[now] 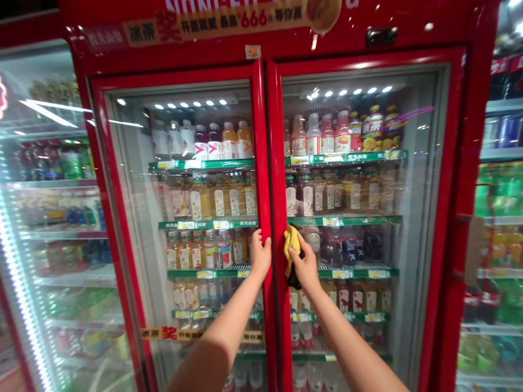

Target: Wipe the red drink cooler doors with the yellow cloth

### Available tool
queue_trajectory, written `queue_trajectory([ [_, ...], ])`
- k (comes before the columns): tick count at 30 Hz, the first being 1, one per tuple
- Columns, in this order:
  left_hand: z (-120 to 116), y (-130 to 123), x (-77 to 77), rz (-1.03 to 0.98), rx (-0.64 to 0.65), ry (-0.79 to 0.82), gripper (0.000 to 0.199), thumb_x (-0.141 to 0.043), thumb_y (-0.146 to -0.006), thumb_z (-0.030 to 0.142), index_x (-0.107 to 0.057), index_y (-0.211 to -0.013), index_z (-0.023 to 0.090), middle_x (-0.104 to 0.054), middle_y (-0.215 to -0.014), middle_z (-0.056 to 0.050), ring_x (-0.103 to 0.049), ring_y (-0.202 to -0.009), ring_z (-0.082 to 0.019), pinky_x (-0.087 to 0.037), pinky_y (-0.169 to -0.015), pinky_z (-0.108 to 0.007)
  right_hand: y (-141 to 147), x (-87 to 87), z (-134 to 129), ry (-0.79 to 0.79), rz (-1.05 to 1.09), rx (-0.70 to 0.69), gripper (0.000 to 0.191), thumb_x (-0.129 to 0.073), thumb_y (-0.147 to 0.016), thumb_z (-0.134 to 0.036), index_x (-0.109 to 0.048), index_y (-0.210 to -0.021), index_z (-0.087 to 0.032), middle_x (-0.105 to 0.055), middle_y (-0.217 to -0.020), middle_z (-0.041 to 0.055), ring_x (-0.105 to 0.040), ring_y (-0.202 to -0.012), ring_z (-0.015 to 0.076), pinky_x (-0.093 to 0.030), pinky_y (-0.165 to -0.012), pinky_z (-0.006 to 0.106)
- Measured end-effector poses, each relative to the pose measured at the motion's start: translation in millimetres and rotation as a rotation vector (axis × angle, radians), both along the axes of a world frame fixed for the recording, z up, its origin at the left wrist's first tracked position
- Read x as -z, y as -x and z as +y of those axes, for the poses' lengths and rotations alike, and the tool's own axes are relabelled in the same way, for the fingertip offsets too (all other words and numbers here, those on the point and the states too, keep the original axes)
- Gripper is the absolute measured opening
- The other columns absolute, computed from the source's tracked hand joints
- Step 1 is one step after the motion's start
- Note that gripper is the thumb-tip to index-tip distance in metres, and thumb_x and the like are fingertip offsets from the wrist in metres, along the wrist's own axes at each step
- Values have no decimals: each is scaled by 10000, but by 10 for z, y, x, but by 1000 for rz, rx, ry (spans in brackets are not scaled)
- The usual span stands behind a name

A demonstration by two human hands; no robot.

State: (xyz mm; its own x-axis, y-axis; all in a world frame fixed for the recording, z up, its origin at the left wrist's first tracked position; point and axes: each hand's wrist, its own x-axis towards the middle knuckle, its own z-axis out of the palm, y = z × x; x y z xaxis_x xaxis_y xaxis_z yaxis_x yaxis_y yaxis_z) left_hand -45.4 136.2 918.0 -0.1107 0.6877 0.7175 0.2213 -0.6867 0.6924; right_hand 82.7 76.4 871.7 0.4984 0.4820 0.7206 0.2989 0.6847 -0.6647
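Two glass doors of a red drinks fridge stand shut before me. My left hand (pixel 260 255) rests against the red frame of the left door (pixel 257 179), its fingers slightly curled upward and its thumb apart. It holds nothing that I can see. My right hand (pixel 305 264) is closed round a yellow and black cloth (pixel 291 247), which touches the inner edge of the right door's red frame (pixel 278 179) and the glass beside it. The cloth is bunched, and part of it is hidden behind my fingers.
Behind the glass, bottles (pixel 223 247) stand on several shelves with green label strips (pixel 347 221). A printed banner (pixel 229 23) runs across the top of the fridge. More drink coolers flank it, with bottles (pixel 500 185) on the right and a lit shelf unit (pixel 65 234) on the left.
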Motion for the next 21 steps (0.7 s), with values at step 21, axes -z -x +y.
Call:
queue_trajectory([
  [21, -288, 115, -188, 168, -226, 48, 372, -454, -973, 430, -375, -662, 242, -406, -573, 56, -373, -569, -133, -210, -592, -267, 16, 246, 390, 70, 0, 118, 567, -565, -791, -341, -654, -1336, -209, -621, -1117, 84, -585, -1088, 244, -452, -1023, 415],
])
